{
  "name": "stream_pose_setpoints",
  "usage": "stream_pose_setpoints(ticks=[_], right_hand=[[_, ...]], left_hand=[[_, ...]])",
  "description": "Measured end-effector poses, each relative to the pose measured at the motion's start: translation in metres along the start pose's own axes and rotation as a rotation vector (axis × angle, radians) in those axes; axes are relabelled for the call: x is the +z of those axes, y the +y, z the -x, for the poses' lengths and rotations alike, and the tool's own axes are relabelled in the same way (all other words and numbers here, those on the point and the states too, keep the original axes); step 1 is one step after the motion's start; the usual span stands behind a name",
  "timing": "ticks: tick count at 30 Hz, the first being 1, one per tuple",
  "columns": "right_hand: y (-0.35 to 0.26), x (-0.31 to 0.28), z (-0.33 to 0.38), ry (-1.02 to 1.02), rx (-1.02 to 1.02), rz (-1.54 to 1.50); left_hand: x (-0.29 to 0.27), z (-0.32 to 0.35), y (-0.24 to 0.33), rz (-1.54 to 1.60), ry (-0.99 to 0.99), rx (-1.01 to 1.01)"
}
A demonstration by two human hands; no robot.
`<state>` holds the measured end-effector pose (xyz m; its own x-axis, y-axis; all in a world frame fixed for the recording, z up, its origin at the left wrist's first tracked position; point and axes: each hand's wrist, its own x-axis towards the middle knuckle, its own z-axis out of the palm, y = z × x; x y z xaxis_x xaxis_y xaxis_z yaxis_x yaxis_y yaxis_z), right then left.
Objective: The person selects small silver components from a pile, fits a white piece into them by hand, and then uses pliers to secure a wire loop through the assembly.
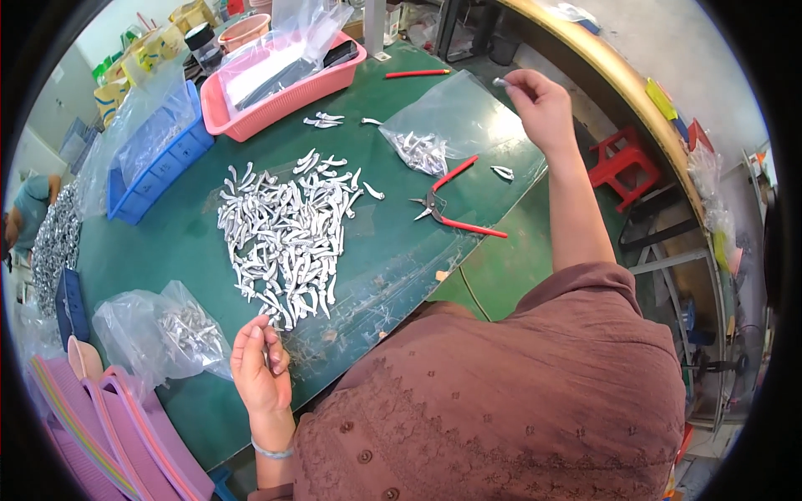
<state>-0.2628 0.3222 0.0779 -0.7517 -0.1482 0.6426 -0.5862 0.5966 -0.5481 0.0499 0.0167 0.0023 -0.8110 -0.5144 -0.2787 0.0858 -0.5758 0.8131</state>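
A big heap of small silver metal parts [286, 230] lies spread on the green table [167, 250]. My left hand [261, 363] rests at the heap's near edge, fingers curled around one small silver part. My right hand [541, 104] is raised over the table's far right corner and pinches a small silver part [499, 82] between thumb and fingers, above a clear plastic bag of parts [439, 134]. Red-handled pliers [451, 204] lie open on the table between the heap and my right arm. One loose part [502, 173] lies beside the pliers.
A pink basket [276, 96] with plastic bags and a blue basket [154, 159] stand at the far left. Another bag of parts [167, 334] and pink trays [109, 426] lie near left. A red pencil [416, 73], a red stool [622, 163]. Another person sits at far left.
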Motion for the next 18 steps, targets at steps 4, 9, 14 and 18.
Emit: stream_pose_setpoints(ticks=[4, 9, 14, 18], right_hand=[[0.000, 0.009, 0.003, -0.263, 0.071, -0.046], [-0.020, 0.031, -0.004, -0.199, -0.103, -0.072], [-0.047, 0.028, 0.012, -0.051, -0.206, -0.201], [-0.077, 0.046, 0.029, -0.093, -0.332, -0.266]], left_hand=[[0.001, 0.003, 0.002, -0.008, 0.014, -0.002], [-0.015, 0.013, 0.015, 0.029, 0.100, 0.000], [-0.015, 0.032, 0.056, -0.041, 0.065, 0.075], [-0.020, 0.050, 0.107, -0.188, 0.117, 0.315]])
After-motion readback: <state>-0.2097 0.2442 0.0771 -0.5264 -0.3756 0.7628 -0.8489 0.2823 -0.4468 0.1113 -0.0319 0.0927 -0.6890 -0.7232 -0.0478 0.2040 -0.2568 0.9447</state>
